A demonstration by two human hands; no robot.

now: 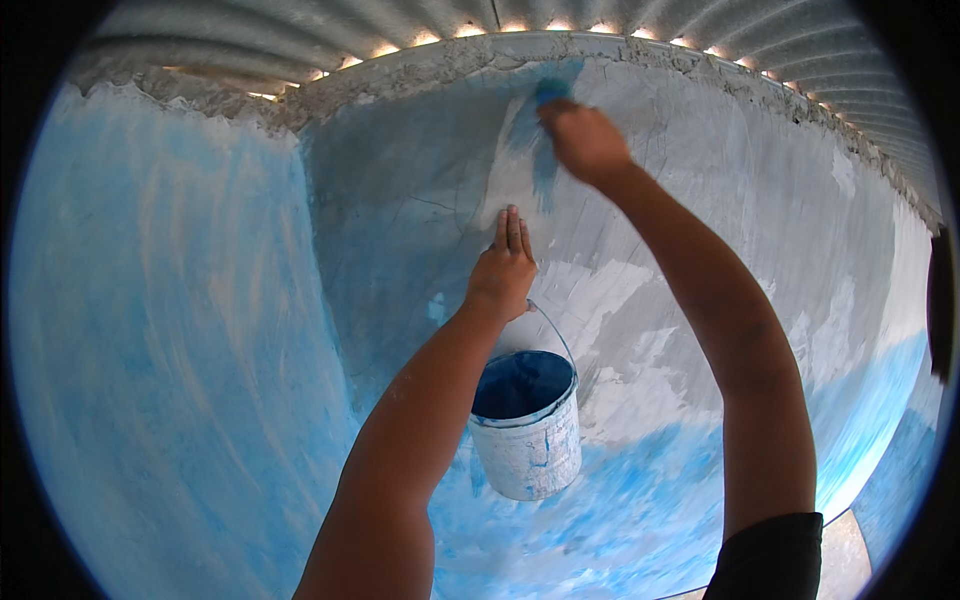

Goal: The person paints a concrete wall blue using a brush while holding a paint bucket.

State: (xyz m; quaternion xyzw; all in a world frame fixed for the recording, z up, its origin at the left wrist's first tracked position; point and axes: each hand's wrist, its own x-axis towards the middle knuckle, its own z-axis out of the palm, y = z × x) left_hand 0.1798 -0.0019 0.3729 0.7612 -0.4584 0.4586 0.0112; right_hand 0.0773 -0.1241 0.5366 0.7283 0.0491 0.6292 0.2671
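Observation:
My left hand [504,274] rests against the plastered wall [675,202] with several fingers pointing up. From the thumb side of that hand hangs a white plastic bucket [529,457] by its wire handle [559,330]. Blue paint coats the inside of the bucket, and drips mark its outer wall. Higher up, my right hand [591,144] grips a paintbrush [553,90], blurred and pressed to the wall near its top edge. The brush's handle is mostly hidden by my fingers. Wet blue-grey streaks [544,176] lie below the brush.
A corrugated metal roof [637,19] runs above the wall's rough cement top edge [450,56], with light showing through the gaps. At left, an adjoining wall [172,300] bears streaky light blue paint. A dark object [941,300] stands at the far right.

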